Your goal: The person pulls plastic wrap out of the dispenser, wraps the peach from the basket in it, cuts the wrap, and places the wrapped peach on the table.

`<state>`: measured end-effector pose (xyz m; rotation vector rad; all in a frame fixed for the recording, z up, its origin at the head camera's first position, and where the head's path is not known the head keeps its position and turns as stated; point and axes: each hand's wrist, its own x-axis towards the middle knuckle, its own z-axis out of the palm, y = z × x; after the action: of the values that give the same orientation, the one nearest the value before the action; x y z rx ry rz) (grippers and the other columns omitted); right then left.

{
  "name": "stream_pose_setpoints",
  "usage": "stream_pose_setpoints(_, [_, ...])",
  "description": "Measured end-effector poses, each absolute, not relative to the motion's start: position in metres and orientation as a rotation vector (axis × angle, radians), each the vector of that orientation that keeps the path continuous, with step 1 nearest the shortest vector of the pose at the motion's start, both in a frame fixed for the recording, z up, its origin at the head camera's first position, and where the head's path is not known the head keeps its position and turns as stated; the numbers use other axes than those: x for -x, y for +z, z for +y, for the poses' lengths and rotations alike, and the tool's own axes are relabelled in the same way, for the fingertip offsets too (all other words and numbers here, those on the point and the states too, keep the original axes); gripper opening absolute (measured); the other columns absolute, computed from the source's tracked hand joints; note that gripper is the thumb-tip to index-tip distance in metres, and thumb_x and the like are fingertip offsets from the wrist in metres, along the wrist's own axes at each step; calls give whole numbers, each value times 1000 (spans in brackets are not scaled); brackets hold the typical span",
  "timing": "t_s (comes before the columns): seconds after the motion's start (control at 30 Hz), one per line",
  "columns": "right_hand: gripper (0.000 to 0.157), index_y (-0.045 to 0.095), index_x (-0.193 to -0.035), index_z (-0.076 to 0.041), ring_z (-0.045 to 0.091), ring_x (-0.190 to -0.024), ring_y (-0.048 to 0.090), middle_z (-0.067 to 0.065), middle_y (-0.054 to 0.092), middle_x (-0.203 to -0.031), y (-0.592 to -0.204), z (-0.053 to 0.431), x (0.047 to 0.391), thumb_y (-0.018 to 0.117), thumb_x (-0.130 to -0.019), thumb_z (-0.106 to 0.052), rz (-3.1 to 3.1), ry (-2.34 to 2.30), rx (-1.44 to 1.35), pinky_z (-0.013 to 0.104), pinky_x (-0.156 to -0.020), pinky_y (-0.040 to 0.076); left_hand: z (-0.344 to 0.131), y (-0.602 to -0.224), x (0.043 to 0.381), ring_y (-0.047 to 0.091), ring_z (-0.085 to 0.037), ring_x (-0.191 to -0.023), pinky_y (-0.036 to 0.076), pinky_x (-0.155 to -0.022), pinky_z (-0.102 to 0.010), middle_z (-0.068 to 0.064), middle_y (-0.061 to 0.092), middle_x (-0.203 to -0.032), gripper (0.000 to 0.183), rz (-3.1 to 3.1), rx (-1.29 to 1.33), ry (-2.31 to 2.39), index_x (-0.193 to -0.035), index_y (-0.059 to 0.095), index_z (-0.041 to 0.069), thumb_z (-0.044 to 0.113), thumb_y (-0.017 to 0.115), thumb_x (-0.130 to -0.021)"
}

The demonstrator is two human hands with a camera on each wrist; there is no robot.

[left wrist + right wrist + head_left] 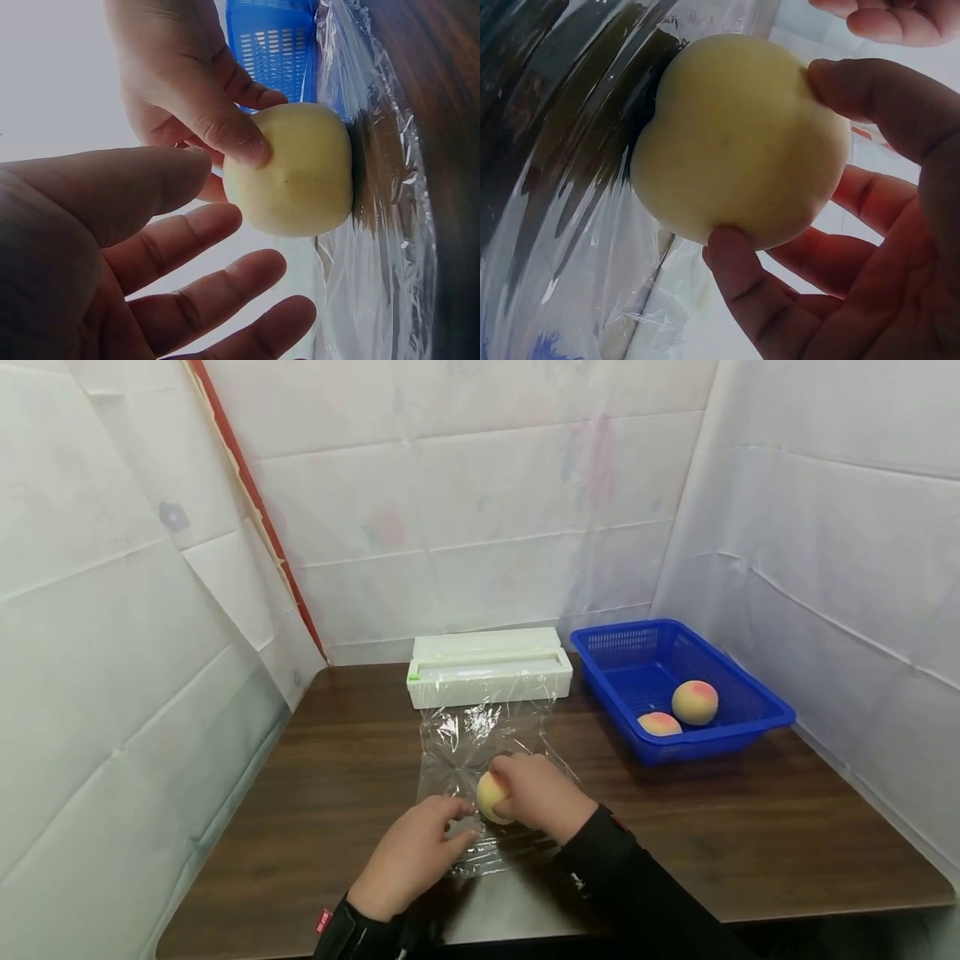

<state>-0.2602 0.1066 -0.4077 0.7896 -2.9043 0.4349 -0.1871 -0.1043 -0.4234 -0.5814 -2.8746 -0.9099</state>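
My right hand [542,793] grips a yellow peach [491,797] between thumb and fingers, over a sheet of clear plastic wrap [450,768] spread on the table. In the right wrist view the peach [742,142] is held from above, and its underside is at the film or just over it; I cannot tell if they touch. My left hand [417,850] is beside the peach on its left, fingers spread and holding nothing. The left wrist view shows its fingers [225,289] close to the peach [296,172].
A white wrap dispenser box [487,689] stands at the back with its lid up, and the film runs out of it toward me. To the right, a blue plastic basket [720,747] holds two peaches [695,702]. White sheets [480,527] enclose the brown table [337,760].
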Motion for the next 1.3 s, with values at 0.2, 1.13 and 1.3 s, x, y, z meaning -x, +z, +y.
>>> stream_pose_setpoints(0.2, [39, 70, -110, -19, 24, -90, 66, 0, 72, -101, -408, 108, 261, 92, -79, -26, -2876, 474, -761, 40, -79, 52, -107, -422, 189, 71, -24, -110, 58, -89, -46, -3, 72, -126, 31, -2880, 543, -887, -127, 74, 16, 30, 76, -99])
stream_pose_setpoints(1.13, [19, 73, -100, -17, 10, -87, 63, -6, 68, -96, -416, 193, 205, 84, -86, -11, -2830, 685, -1016, 32, -77, 55, -137, -445, 165, 69, -10, -90, 59, -80, -36, 9, 74, -100, 28, -2755, 562, -571, -106, 79, 21, 22, 91, -81])
stream_pose_setpoints(1.3, [27, 75, -111, -22, 6, -93, 61, -9, 66, -105, -427, 208, 192, 84, -87, -13, -2945, 709, -1079, 31, -80, 55, -143, -452, 162, 66, -5, -97, 59, -87, -36, 15, 72, -106, 31, -2759, 813, -658, -111, 77, 22, 22, 89, -83])
